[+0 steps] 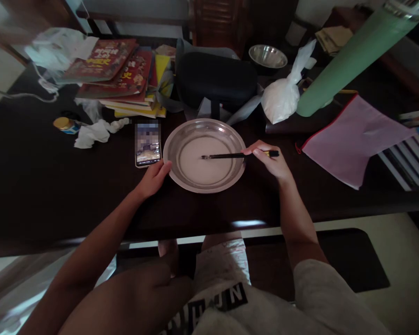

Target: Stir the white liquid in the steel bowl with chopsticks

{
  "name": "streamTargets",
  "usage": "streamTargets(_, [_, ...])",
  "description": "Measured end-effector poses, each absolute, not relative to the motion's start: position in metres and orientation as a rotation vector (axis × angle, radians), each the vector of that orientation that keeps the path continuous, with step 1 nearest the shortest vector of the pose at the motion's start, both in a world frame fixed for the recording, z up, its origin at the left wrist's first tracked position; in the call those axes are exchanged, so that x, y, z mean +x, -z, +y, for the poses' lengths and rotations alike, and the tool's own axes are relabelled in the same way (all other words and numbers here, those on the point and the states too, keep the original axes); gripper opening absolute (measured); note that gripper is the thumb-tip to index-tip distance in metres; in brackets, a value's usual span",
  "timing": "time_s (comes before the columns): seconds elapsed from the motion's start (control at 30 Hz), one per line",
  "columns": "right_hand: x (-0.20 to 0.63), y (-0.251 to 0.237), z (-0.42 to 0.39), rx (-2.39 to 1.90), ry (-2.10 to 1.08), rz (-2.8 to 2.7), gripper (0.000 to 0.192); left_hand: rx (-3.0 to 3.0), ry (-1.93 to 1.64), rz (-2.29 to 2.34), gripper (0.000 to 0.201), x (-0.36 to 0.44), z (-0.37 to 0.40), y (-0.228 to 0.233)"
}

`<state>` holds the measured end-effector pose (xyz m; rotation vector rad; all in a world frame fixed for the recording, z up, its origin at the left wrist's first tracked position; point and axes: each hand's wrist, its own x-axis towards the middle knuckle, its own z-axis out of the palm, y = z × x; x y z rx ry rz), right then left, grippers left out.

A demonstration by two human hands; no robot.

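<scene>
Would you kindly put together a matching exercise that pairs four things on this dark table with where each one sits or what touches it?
Things:
1. chopsticks
2. phone
3. white plastic bag
4. crumpled tissue

Places:
A. lying just left of the metal plate, beyond the left hand
B. held in the right hand, tips over the plate
C. in front of the stack of books, near a small yellow-lidded jar
D. behind the plate to the right, beside the green cylinder

Pairs: 1-B, 2-A, 3-D, 4-C
</scene>
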<state>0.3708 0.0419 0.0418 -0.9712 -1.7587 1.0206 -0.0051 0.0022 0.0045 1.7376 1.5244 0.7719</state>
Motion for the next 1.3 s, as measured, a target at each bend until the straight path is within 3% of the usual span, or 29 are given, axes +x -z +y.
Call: streamTargets(1.3, [0.3699,-0.0439,0.0408,-0.999,-1.025,-1.758,0.027,1.725,-0.807,1.519,0.071,-0.0074,0.0026,-0.0011])
